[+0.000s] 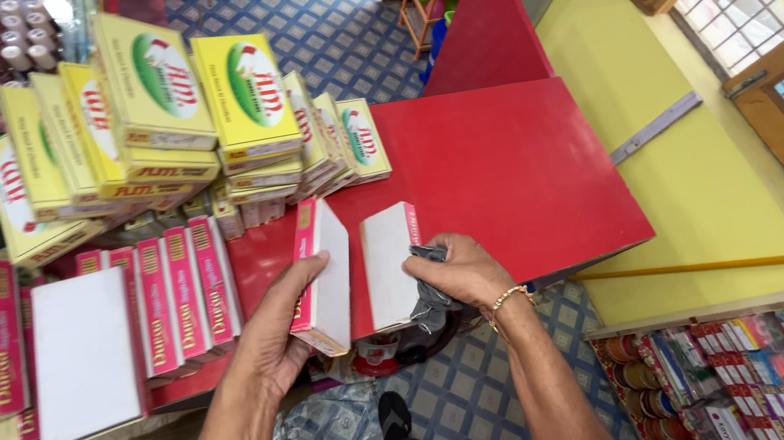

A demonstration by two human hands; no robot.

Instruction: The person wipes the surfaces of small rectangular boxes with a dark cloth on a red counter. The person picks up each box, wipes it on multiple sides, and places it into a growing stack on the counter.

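Observation:
My left hand grips a flat pink-and-white box, tilted on its edge above the front of the red counter. A second pink-and-white box stands just to its right. My right hand presses a grey cloth against that second box's right side. A gold bracelet circles my right wrist.
Several pink boxes lie in a row at the left, with a white-faced one nearest me. Yellow boxes are stacked behind them. A shelf of small packets sits low at the right. A yellow wall and wooden windows lie beyond.

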